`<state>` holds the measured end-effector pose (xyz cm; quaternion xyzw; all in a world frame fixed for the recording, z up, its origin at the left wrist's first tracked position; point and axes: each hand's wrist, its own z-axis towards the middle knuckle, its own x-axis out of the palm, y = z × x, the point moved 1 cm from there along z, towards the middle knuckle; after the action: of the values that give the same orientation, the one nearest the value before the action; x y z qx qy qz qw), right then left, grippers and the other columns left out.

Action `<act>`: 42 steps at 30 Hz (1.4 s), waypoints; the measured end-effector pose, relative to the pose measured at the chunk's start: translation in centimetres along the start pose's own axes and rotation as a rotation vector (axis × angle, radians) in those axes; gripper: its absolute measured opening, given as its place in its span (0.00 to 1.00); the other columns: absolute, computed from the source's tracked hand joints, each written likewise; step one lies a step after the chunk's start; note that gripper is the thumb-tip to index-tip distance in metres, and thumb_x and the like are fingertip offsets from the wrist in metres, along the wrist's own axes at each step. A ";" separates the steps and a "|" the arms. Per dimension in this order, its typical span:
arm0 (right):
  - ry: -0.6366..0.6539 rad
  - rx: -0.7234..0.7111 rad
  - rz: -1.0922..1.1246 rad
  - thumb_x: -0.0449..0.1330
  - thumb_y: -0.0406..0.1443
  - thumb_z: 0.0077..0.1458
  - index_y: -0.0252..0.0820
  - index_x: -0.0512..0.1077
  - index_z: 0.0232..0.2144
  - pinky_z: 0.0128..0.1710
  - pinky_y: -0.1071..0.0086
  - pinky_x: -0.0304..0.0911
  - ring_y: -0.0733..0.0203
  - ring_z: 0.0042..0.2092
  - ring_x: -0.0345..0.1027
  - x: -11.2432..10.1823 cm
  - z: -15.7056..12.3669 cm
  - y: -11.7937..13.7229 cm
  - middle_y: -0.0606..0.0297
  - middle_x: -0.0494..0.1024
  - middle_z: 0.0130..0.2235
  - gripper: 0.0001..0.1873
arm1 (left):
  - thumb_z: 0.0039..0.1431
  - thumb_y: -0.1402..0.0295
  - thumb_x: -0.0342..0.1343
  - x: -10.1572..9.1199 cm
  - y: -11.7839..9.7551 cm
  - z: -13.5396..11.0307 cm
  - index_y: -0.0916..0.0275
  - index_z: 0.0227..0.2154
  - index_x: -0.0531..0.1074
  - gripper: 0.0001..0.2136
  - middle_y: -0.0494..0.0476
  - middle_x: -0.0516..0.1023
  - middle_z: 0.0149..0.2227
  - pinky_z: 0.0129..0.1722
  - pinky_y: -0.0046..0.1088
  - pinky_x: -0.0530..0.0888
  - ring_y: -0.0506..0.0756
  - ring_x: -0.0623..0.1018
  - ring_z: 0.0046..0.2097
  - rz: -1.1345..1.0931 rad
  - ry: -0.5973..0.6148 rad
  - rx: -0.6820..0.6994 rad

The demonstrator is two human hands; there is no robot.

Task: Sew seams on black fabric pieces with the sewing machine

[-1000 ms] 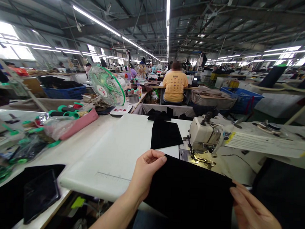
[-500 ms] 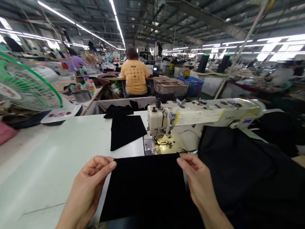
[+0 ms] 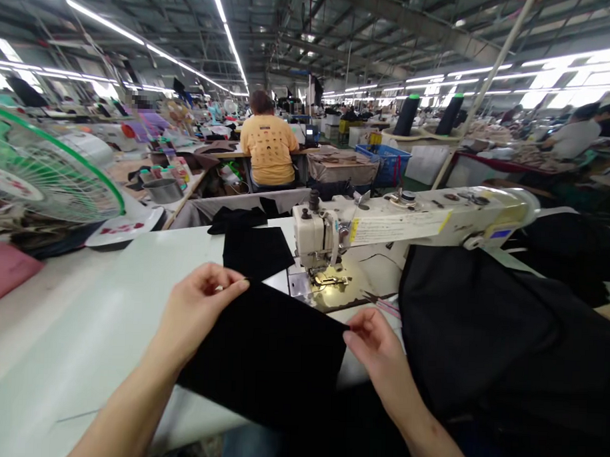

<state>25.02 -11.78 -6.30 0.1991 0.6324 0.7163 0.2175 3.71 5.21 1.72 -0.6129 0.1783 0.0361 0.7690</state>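
Note:
A black fabric panel (image 3: 265, 354) is stretched between my hands in front of the sewing machine (image 3: 317, 239). My left hand (image 3: 202, 305) pinches its upper left corner between thumb and fingers, higher up and farther from me. At the upper right corner, my right hand (image 3: 374, 341) pinches the edge, lower and nearer. The panel's top edge slants down to the right, just short of the lit needle plate (image 3: 333, 289). Another black fabric piece (image 3: 257, 250) lies flat on the table beyond my left hand, partly covered by the held panel.
A large black cloth (image 3: 474, 328) is heaped on the right. Small scissors (image 3: 370, 297) lie by the needle plate. The green-rimmed fan (image 3: 47, 173) stands at the left. Ahead, a person in a yellow shirt (image 3: 268, 147) sits with their back to me. A blue crate (image 3: 387, 165) stands beyond the machine.
My left hand has moved forward and slightly right, while my right hand has come a little left and lower. The panel has turned from nearly level to slanting.

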 end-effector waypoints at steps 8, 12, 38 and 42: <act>0.331 -0.371 -0.416 0.56 0.28 0.56 0.46 0.72 0.32 0.32 0.74 0.69 0.63 0.31 0.74 -0.3 -5.0 -3.5 0.69 0.77 0.30 0.08 | 0.36 0.78 0.64 9.8 4.2 5.4 0.59 0.15 0.63 0.13 0.44 0.67 0.17 0.26 0.27 0.59 0.50 0.66 0.23 0.310 0.464 0.079; 0.355 -0.551 -0.428 0.56 0.25 0.57 0.48 0.72 0.41 0.34 0.76 0.72 0.64 0.33 0.77 -1.4 -4.7 -4.0 0.69 0.80 0.33 0.14 | 0.41 0.73 0.62 10.9 5.9 4.7 0.59 0.18 0.63 0.11 0.44 0.68 0.20 0.27 0.26 0.62 0.50 0.67 0.26 0.300 0.493 0.090; 0.321 -0.811 -0.728 0.54 0.22 0.53 0.40 0.74 0.42 0.47 0.58 0.66 0.55 0.43 0.71 -1.6 -2.6 -3.0 0.61 0.81 0.41 0.18 | 0.62 0.74 0.56 9.2 3.6 -7.2 0.60 0.37 0.73 0.04 0.56 0.78 0.39 0.44 0.34 0.75 0.58 0.76 0.42 0.560 0.689 0.609; 0.303 -0.727 -0.728 0.54 0.22 0.56 0.40 0.75 0.45 0.50 0.55 0.65 0.53 0.46 0.69 -0.8 -1.2 -3.3 0.61 0.80 0.43 0.18 | 0.65 0.73 0.53 8.6 5.6 -8.4 0.66 0.50 0.72 0.12 0.62 0.79 0.50 0.51 0.37 0.77 0.60 0.76 0.52 0.674 0.738 0.909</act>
<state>25.18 -12.81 -9.73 -0.2271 0.3958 0.7881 0.4132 8.25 -2.81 -7.74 -0.1117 0.6081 -0.0164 0.7858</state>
